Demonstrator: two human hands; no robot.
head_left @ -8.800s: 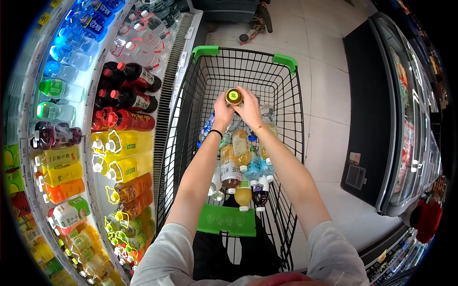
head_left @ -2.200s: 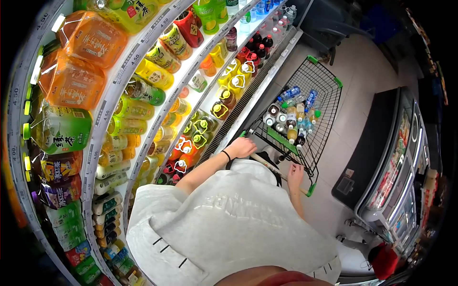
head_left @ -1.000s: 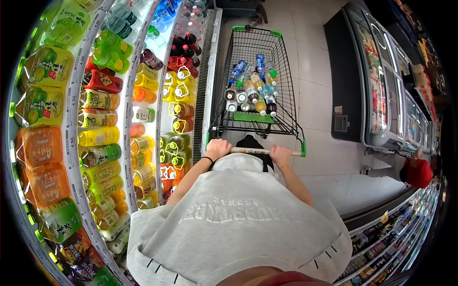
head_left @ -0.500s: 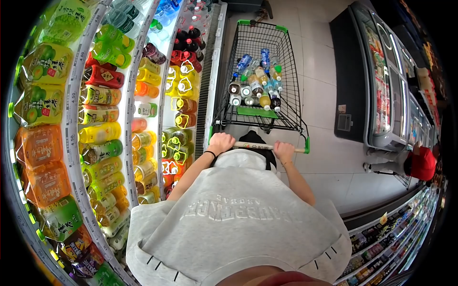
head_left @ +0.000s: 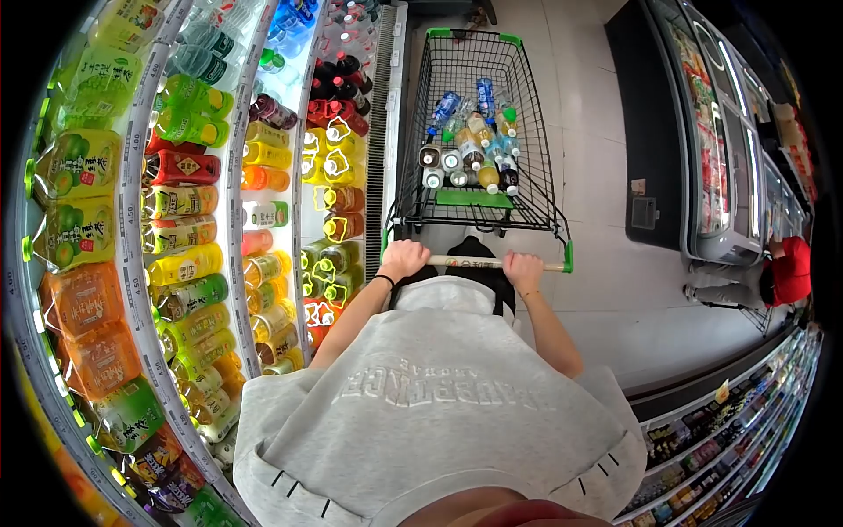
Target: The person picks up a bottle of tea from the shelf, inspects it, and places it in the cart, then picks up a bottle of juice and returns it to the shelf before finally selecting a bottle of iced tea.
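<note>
Both my hands are wrapped around the pale handle [head_left: 470, 263] of a shopping cart. My left hand [head_left: 406, 259] closes on it near its left end, a dark band on that wrist. Toward the right end, my right hand [head_left: 523, 271] grips the same bar. In front of the handle is the black wire shopping cart [head_left: 537, 132] with green corner pieces. Several drink bottles [head_left: 474, 140] lie and stand in its basket, some clear, some with blue labels, some with amber or dark contents.
Shelves of bottled drinks [head_left: 189, 211] run close along my left, with a dark grille [head_left: 380, 105] at their edge. To the right are a glass-topped freezer [head_left: 711, 158] and a person in a red top [head_left: 790, 270]. Tiled floor [head_left: 580, 176] lies between. More stocked shelves [head_left: 720, 439] are at lower right.
The shelf goods on my left have shifted slightly in view, and the cart sits a little higher in the picture. Both hands keep their hold on the handle.
</note>
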